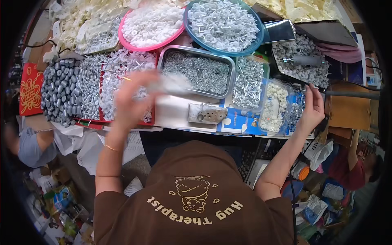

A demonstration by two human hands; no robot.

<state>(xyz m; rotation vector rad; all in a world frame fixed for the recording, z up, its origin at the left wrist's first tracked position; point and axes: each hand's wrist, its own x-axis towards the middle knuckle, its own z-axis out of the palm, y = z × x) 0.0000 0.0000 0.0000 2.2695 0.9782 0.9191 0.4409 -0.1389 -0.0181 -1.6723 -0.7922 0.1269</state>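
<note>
From where I stand, the person's left hand [138,96] is a blur above the white plastic pieces [130,60] in the red tray [153,115], its grip impossible to tell. The right hand [313,109], fingers drawn narrow, is beside the black rectangular tray [278,74]; I can't tell whether it holds anything. A grey, holed metal block [207,114] lies between them.

This table [173,116] is packed — the metal tray [232,77] of tiny bits has a pink bowl [139,48] and a teal bowl [228,54] behind it, a metal block [207,114] with holes just in front, a clear tub [267,77] of silvery pieces just right of it, grey cylinders [61,92] heaped well off left.
</note>
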